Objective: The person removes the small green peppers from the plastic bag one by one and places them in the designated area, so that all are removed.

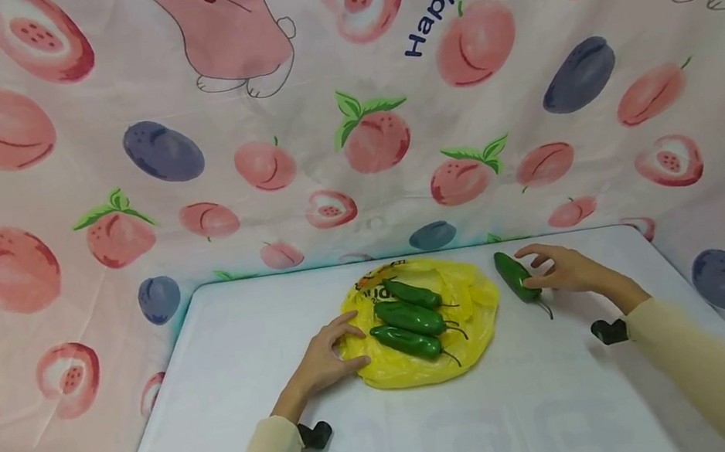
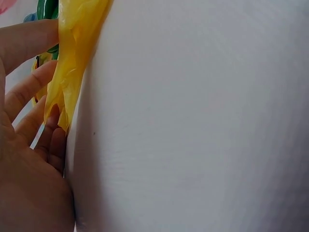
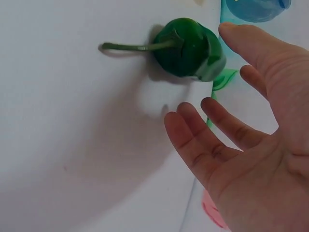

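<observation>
A yellow plastic bag (image 1: 472, 350) lies flat on the white table, with three green chili peppers (image 1: 411, 316) side by side on top. At its left edge is my left hand (image 1: 325, 355), its fingers loosely bent and touching the plastic; in the left wrist view, fingers (image 2: 30, 92) stand against the bag's hanging edge (image 2: 77, 53). Right of the bag lies another green chili pepper (image 1: 514, 277), stem toward me. Around it my right hand (image 1: 562, 270) spreads its thumb and fingers. The right wrist view shows a gap between the fingers and this pepper (image 3: 186, 50).
The white table (image 1: 263, 311) ends at a cloth (image 1: 320, 131) printed with peaches and plums, which rises behind and at both sides. A black wrist-worn device (image 1: 316, 435) sits under the left wrist, another (image 1: 609, 332) by the right.
</observation>
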`<move>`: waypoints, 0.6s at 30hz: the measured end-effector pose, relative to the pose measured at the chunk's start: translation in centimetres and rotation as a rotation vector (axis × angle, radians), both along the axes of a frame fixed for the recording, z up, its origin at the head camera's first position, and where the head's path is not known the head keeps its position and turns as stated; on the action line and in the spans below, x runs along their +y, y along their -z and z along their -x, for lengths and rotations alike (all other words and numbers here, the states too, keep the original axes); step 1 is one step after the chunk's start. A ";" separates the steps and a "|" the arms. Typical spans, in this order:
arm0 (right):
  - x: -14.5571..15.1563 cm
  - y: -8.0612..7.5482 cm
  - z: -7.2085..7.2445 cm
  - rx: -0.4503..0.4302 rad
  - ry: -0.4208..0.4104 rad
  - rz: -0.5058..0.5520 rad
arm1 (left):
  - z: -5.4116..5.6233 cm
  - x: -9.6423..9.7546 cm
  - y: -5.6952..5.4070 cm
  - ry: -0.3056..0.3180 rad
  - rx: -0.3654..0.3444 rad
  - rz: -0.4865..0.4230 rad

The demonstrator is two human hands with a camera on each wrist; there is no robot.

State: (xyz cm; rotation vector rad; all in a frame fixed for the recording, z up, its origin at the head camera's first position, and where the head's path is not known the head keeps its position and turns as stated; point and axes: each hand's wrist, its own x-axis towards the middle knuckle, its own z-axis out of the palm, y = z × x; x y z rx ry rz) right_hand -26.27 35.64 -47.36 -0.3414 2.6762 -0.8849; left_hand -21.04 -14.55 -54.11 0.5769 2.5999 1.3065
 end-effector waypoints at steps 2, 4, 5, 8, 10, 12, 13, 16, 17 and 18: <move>0.2 -0.4 -0.1 0.007 0.002 -0.023 | 0.0 0.0 0.1 -0.002 -0.001 -0.003; 0.3 -0.9 -0.2 0.017 0.001 -0.036 | 0.0 0.0 0.2 -0.004 0.000 -0.004; 0.3 -1.2 -0.3 0.023 -0.002 -0.039 | 0.0 0.0 0.2 -0.006 0.000 -0.004; 0.6 -1.9 -0.4 0.050 -0.014 -0.050 | 0.0 0.0 0.3 -0.006 0.002 -0.003; 0.6 -2.4 -0.4 0.064 -0.019 -0.058 | 0.0 0.0 0.2 -0.004 0.004 -0.005; 0.7 -2.7 -0.5 0.081 -0.026 -0.061 | 0.0 0.0 0.2 -0.001 0.004 -0.006; 0.6 -3.0 -0.6 0.089 -0.030 -0.058 | 0.0 0.0 0.2 0.001 0.004 -0.010; 0.6 -3.6 -0.8 0.110 -0.037 -0.044 | 0.0 0.0 0.1 0.005 0.005 -0.015; 0.6 -3.8 -0.8 0.119 -0.040 -0.042 | 0.0 0.0 0.1 0.005 0.007 -0.015; 0.6 -3.9 -0.8 0.128 -0.042 -0.041 | 0.0 0.0 0.1 0.004 0.008 -0.015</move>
